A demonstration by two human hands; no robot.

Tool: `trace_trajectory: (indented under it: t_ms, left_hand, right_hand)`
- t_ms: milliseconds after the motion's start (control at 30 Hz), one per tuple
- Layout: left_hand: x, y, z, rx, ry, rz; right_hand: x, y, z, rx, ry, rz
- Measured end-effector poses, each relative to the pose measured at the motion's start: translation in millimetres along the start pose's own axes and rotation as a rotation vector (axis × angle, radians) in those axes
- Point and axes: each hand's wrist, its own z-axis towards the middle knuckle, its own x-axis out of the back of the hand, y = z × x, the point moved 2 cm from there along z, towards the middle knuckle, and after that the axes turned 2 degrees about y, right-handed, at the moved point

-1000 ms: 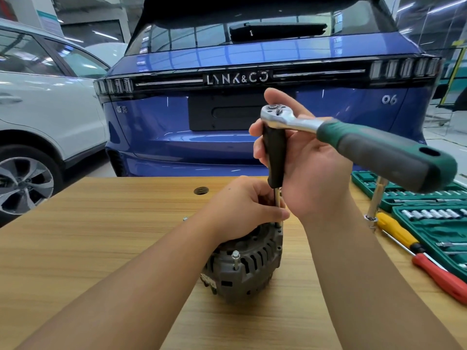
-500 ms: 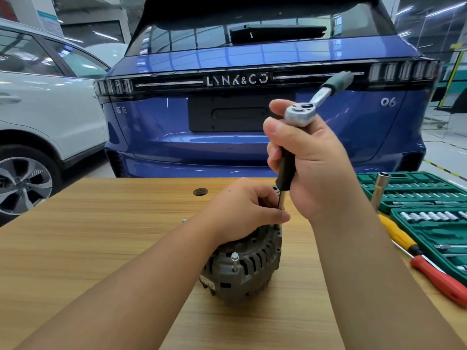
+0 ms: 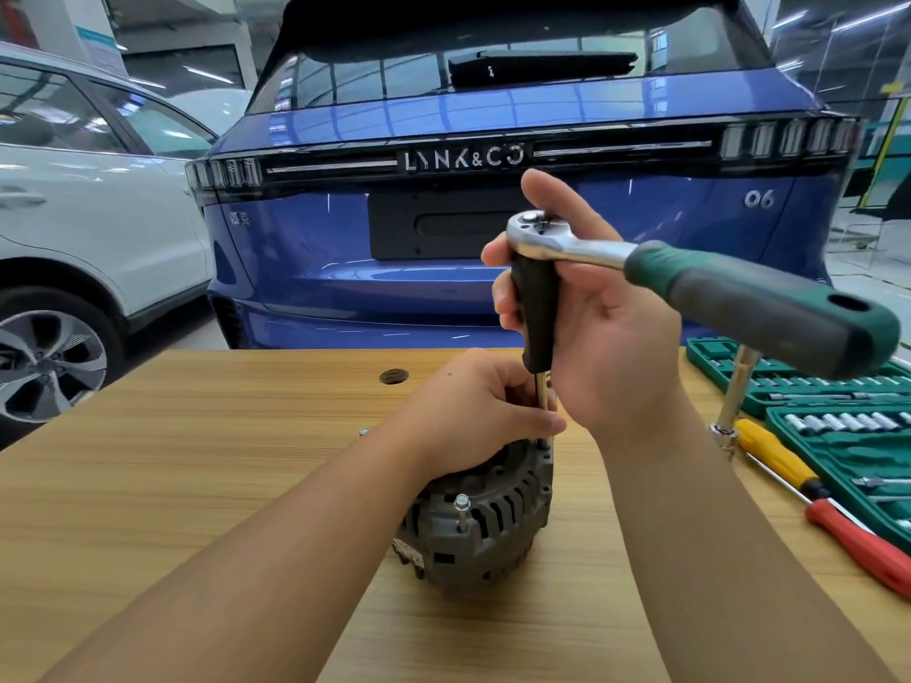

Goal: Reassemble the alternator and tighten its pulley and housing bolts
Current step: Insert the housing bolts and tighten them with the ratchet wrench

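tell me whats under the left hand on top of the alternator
The left hand covers the alternator's top, gripping the driver shaft. The bolt being driven is hidden; one raised housing bolt shows nearer the camera.

Single head-worn view, facing forward and down, close over wooden table [image 3: 148, 485] (wide-angle)

The alternator [image 3: 485, 525] is dull grey-brown with dark slots. The ratchet [image 3: 690, 283] has a bright chrome head and a green and grey handle above a black extension grip [image 3: 535, 308]. The worktop [image 3: 197, 460] is pale wood grain. The socket case [image 3: 838, 436] is green; the screwdrivers [image 3: 808, 490] are yellow and red.
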Motion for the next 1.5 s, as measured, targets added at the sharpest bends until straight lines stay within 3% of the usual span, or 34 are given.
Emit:
trace_trajectory:
  t_ms: [200,300,433,500,667,833,933,1033,1133,1200,1400,1500]
  left_hand:
    - [0,-1,1,-0.006,0.007,0.005]
    - [0,-2,0,-0.029,0.019,-0.062]
    - [-1,0,1,-0.044,-0.013,0.049]
    - [-2,1,1,-0.041,-0.012,0.050]
    - [-1,0,1,-0.047,-0.007,0.060]
    - [0,1,0,-0.061,-0.010,0.020]
    - [0,1,-4,-0.098,0.005,-0.027]
    - [1,-2,-6,-0.140,0.050,-0.096]
    - [2,4,-5,-0.110,-0.005,0.023]
    - [4,10,-6,-0.112,-0.016,0.047]
    - [0,1,-1,-0.093,-0.001,-0.056]
    - [-2,2,1,-0.089,-0.017,0.049]
  right_hand:
    - [1,9,-3,-0.019,0.020,0.081]
    - [3,11,-4,0.004,0.116,0.127]
    - [7,9,-7,0.115,0.323,-0.102]
    - [14,8,-5,0.079,0.386,-0.066]
    - [26,9,-4,-0.098,0.121,0.267]
    - [9,16,-4,0.226,0.070,-0.059]
    - [0,20,-7,0.282,0.011,-0.146]
    - [2,20,-3,0.178,0.010,-0.041]
    - [8,19,2,-0.002,-0.027,0.152]
    - [9,18,2,-0.012,-0.079,0.200]
    - [2,17,-3,0.060,0.145,0.039]
    - [5,12,-7,0.135,0.315,-0.116]
